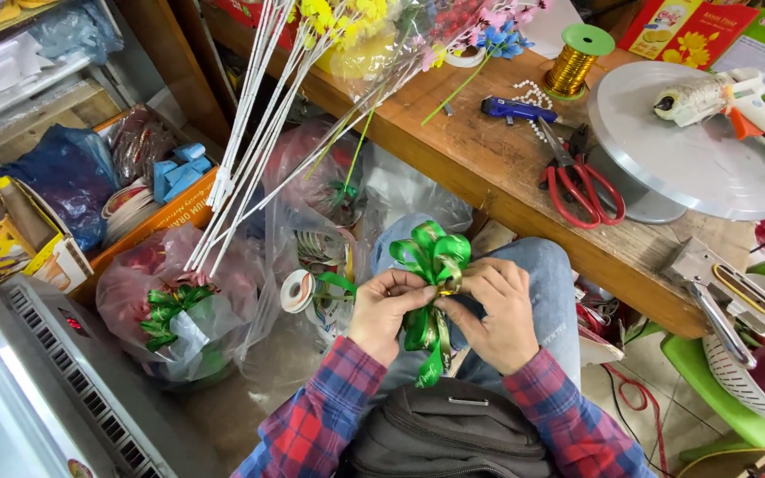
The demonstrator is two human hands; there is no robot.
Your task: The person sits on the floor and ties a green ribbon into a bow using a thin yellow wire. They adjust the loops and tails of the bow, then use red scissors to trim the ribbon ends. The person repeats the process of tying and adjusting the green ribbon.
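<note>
A shiny green ribbon bow (pixel 434 258) with looped top and hanging tails is held over my lap. My left hand (pixel 385 310) pinches its middle from the left. My right hand (pixel 494 312) grips the same knot from the right, fingers curled against the bow's centre. A green ribbon strand runs left from the bow to a roll of ribbon (pixel 298 290). Both sleeves are red and blue plaid. A dark bag (pixel 449 434) lies on my lap below the hands.
A wooden workbench (pixel 489 168) carries red-handled scissors (pixel 577 181), a gold wire spool (pixel 575 60), a blue tool (pixel 513 109), a glue gun (pixel 737 99) on a round metal turntable (pixel 683 159), and a staple gun (pixel 710 288). White stems (pixel 250 142), plastic bags with bows (pixel 179 310) and boxes crowd the left floor.
</note>
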